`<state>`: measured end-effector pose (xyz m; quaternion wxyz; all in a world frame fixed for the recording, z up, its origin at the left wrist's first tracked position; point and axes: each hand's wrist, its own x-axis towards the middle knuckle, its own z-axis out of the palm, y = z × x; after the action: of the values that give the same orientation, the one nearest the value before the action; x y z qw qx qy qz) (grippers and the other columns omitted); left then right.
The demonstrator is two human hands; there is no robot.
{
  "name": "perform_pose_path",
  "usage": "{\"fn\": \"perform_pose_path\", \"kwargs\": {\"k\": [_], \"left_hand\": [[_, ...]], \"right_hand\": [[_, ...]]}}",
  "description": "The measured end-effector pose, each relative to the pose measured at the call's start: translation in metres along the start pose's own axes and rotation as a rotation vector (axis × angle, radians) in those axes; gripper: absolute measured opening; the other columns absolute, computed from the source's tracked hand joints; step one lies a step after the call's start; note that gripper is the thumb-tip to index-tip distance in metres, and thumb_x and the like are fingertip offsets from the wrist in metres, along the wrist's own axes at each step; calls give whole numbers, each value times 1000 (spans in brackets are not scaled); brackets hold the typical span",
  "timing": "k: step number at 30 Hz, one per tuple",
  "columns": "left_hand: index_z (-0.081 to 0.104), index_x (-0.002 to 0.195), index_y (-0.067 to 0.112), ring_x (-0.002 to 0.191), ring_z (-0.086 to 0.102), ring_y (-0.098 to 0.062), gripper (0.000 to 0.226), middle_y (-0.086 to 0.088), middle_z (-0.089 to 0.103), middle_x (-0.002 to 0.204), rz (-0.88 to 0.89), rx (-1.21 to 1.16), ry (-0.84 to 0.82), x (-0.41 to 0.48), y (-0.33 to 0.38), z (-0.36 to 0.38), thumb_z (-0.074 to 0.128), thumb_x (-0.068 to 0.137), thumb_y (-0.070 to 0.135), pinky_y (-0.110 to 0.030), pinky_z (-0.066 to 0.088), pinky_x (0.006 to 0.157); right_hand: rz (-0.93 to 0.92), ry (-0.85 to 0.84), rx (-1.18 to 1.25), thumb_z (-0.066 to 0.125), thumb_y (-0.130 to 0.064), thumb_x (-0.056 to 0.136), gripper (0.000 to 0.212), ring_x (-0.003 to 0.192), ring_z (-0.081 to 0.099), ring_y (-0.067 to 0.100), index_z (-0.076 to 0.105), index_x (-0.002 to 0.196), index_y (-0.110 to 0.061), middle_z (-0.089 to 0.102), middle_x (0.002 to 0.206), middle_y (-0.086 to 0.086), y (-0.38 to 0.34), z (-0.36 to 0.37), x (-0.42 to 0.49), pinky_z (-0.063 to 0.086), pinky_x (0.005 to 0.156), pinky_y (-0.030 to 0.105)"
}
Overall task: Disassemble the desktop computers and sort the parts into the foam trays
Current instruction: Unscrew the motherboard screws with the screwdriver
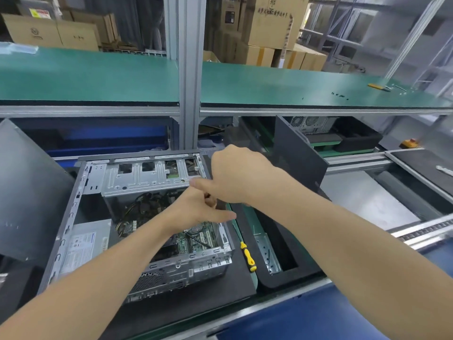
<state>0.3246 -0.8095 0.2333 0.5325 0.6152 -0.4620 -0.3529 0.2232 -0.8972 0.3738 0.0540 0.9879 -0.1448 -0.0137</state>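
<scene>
An open desktop computer case [73, 207] lies on its side on a black mat [220, 288]. Inside it I see a silver drive cage [147, 175], a grey power supply [85, 241] and the green motherboard [196, 239]. My left hand [201, 212] hovers over the case's right side with its fingers curled on a small dark part and the thumb stretched out. My right hand [237, 175] is just above it by the cage's right end, back towards me, fingers hidden. A black foam tray [289, 273] to the right holds a metal bracket [266, 251].
A yellow-handled screwdriver [248, 256] lies between case and tray. A dark side panel [27, 187] leans at the left. Another computer [301, 141] stands behind at the right. A green shelf [269, 87] overhead carries loose screws [339, 95]. A conveyor [367, 200] runs at the right.
</scene>
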Motion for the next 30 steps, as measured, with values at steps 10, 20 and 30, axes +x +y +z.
{"fn": "perform_pose_path", "kwargs": {"k": [10, 20, 30], "left_hand": [[48, 77, -5, 65, 41, -29, 57, -10, 36, 66, 35, -116, -115, 2, -11, -17, 88, 81, 35, -49, 53, 81], [63, 102, -9, 92, 51, -29, 50, -30, 59, 89, 10, -82, -176, -2, 2, -27, 88, 75, 25, -43, 43, 90], [75, 82, 39, 61, 54, 1, 29, 18, 66, 72, 91, -23, -50, 0, 9, 1, 84, 83, 11, -12, 42, 59]], "right_hand": [[-346, -230, -18, 75, -23, 87, 12, 72, 57, 9, 63, 87, -24, 63, 84, -7, 10, -22, 2, 44, 54, 28], [-473, -283, 35, 70, -10, 80, 18, 80, 61, 14, 66, 91, -23, 67, 91, -5, 4, -14, 9, 50, 63, 32], [-18, -118, -21, 52, -47, 102, 50, 33, 46, 9, 48, 64, -15, 50, 50, -1, -11, -8, 7, 40, 39, 18]]}}
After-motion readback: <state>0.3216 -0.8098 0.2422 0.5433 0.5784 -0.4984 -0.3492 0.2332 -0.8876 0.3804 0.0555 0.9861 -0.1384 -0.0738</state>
